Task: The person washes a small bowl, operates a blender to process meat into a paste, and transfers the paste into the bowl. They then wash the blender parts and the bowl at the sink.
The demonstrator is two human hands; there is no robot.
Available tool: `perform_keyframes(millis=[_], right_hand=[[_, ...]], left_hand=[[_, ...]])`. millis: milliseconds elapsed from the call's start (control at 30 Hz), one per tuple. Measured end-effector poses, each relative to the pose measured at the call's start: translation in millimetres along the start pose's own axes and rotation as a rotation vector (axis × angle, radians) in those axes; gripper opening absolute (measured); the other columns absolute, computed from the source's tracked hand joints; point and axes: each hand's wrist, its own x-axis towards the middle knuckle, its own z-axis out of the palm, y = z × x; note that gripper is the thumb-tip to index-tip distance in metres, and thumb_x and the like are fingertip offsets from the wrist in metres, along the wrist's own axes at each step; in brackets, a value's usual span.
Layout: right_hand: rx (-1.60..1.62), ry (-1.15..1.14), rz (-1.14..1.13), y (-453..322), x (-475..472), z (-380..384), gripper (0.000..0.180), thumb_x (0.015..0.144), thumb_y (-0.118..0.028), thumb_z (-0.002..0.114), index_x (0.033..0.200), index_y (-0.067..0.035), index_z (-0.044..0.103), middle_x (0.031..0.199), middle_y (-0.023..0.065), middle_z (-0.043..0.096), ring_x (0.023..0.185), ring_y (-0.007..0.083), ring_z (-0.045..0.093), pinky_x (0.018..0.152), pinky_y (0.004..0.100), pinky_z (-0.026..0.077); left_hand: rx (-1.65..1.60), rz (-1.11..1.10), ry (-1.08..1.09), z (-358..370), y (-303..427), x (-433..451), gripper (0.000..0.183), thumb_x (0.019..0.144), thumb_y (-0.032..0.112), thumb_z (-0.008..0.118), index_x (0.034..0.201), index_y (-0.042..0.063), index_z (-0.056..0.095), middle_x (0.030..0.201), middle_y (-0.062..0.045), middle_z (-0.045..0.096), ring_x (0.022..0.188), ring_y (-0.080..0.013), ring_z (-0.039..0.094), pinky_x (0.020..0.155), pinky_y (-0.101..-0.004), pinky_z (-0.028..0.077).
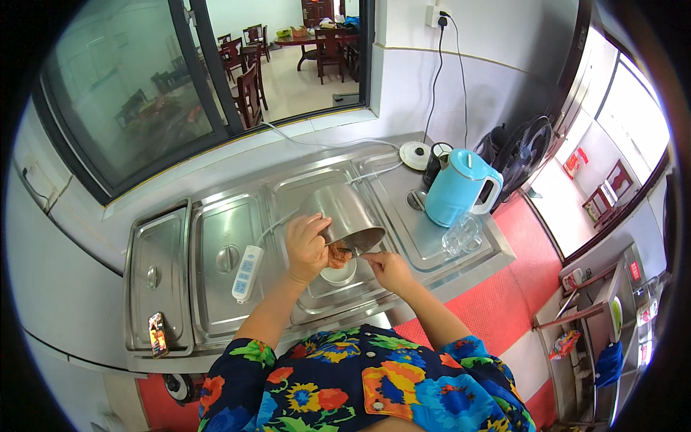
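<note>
My left hand [306, 245] grips a stainless steel pot [345, 210], tipped on its side so that its mouth faces down toward me. Reddish-brown food [338, 255] hangs out over the pot's rim. Just below it sits a white bowl [340, 274] on a steel lid. In my right hand [390, 272] is a thin utensil [356, 251], its tip at the food by the pot's mouth. What kind of utensil it is cannot be made out, and the pot's inside is mostly hidden.
A white power strip [248, 274] lies left of the bowl, its cord running behind the pot. Farther left a phone [157, 335] rests on a steel lid [154, 259]. At right stand a blue electric kettle [459, 189] and clear glass mugs [462, 236], near a fan [523, 151].
</note>
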Motion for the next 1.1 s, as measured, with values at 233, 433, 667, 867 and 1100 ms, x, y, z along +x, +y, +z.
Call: perform_keyframes(millis=[233, 433, 667, 867, 1100], right_hand=[[-0.002, 0.362, -0.064, 5.6, 9.3, 12.6, 0.027, 0.078, -0.007, 0.053, 0.102, -0.01, 0.064, 0.083, 0.0152, 0.063, 0.071, 0.0348, 0.06, 0.063, 0.0438, 0.048], [0.212, 0.217, 0.129, 17.7, 27.1, 45.0, 0.021, 0.08, -0.01, 0.055, 0.097, -0.008, 0.067, 0.077, 0.0189, 0.063, 0.07, 0.0333, 0.062, 0.062, 0.0397, 0.048], [-0.03, 0.055, -0.106, 15.4, -4.7, 23.1, 0.022, 0.082, -0.01, 0.053, 0.099, -0.011, 0.067, 0.082, 0.0131, 0.063, 0.071, 0.0318, 0.061, 0.062, 0.0396, 0.048], [-0.057, 0.167, -0.071, 2.6, -12.8, 3.6, 0.025, 0.079, -0.011, 0.053, 0.1, -0.012, 0.066, 0.083, 0.0137, 0.063, 0.076, 0.0339, 0.061, 0.066, 0.0437, 0.049], [-0.024, 0.378, 0.076, -8.0, 39.2, 30.7, 0.026, 0.076, -0.009, 0.054, 0.101, -0.008, 0.064, 0.086, 0.0191, 0.062, 0.078, 0.0357, 0.061, 0.068, 0.0445, 0.05]], left_hand=[[-0.026, -0.044, -0.026, -0.3, 0.5, -2.5, 0.024, 0.05, -0.004, 0.059, 0.059, 0.004, 0.038, 0.103, -0.01, 0.062, 0.099, -0.0308, 0.058, 0.081, -0.047, 0.042], [0.022, 0.02, -0.038, -0.4, -0.6, -2.7, 0.025, 0.051, -0.004, 0.059, 0.057, 0.004, 0.036, 0.104, -0.013, 0.062, 0.1, -0.0318, 0.058, 0.085, -0.048, 0.041], [0.036, 0.015, -0.045, -4.4, 1.0, -6.8, 0.021, 0.054, -0.002, 0.061, 0.059, 0.004, 0.041, 0.103, -0.011, 0.062, 0.1, -0.0305, 0.058, 0.083, -0.0484, 0.041], [-0.006, -0.039, -0.014, 1.6, -2.8, -10.8, 0.021, 0.053, -0.003, 0.06, 0.059, 0.003, 0.04, 0.104, -0.012, 0.061, 0.099, -0.0315, 0.057, 0.082, -0.0481, 0.042], [-0.089, -0.282, 0.052, 6.2, -16.8, -1.2, 0.023, 0.055, -0.01, 0.055, 0.061, 0.001, 0.035, 0.103, -0.016, 0.061, 0.096, -0.0349, 0.057, 0.08, -0.0411, 0.045]])
